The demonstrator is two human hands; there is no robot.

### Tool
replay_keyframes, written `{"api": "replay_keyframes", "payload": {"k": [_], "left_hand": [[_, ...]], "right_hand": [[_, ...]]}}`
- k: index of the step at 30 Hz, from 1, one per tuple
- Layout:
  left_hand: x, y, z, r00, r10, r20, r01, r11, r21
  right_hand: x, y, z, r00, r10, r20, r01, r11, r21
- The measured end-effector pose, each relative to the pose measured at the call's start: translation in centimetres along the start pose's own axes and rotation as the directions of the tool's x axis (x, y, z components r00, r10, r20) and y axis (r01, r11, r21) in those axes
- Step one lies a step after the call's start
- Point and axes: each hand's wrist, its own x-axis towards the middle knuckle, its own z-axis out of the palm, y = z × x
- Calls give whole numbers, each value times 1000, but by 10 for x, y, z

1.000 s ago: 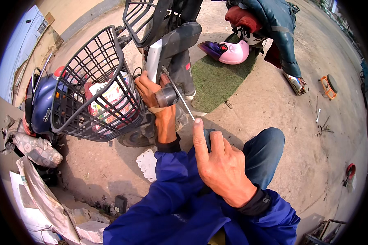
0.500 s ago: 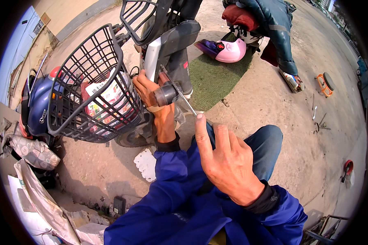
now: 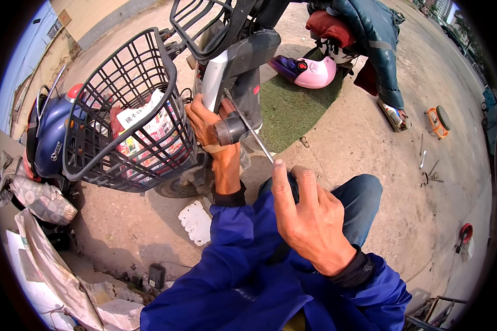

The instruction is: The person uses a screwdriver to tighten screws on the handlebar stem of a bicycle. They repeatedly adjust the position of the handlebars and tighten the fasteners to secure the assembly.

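Right hand (image 3: 310,218) seems to pinch a thin metal rod (image 3: 263,147), maybe working by the black round part (image 3: 226,132), which needs steadiness.

Pale brown ground (image 3: 408,220), clock positions taken from the view's centre. Between one and two o'clock, a green mat (image 3: 292,113) lies flat; near half past two, an orange stool (image 3: 437,122) with a dark seat. Three o'clock — a spanner (image 3: 423,160), slim metal pieces (image 3: 433,176) just beside it. Half past seven — a white ragged-edged sheet (image 3: 195,223) and, farther out, a small dark box (image 3: 156,276).
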Motion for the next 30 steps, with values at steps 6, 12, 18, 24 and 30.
{"api": "replay_keyframes", "payload": {"k": [6,12,18,24,30], "left_hand": [[-3,1,1,1000,3,22,-1,998,-56],[-2,2,3,1000,18,11,-18,999,-37],[-3,-2,0,1000,-5,11,5,1000,-26],[-3,0,3,1000,-6,23,8,998,-68],[-1,0,-1,1000,-21,5,22,999,-35]], "right_hand": [[3,1,3,947,279,161,-320,759,567],[7,5,-12,874,426,235,-470,614,634],[4,-6,-6,993,-44,106,58,990,-127],[15,-1,-12,742,489,458,-552,58,832],[9,-7,-8,989,143,45,-148,977,152]]}}
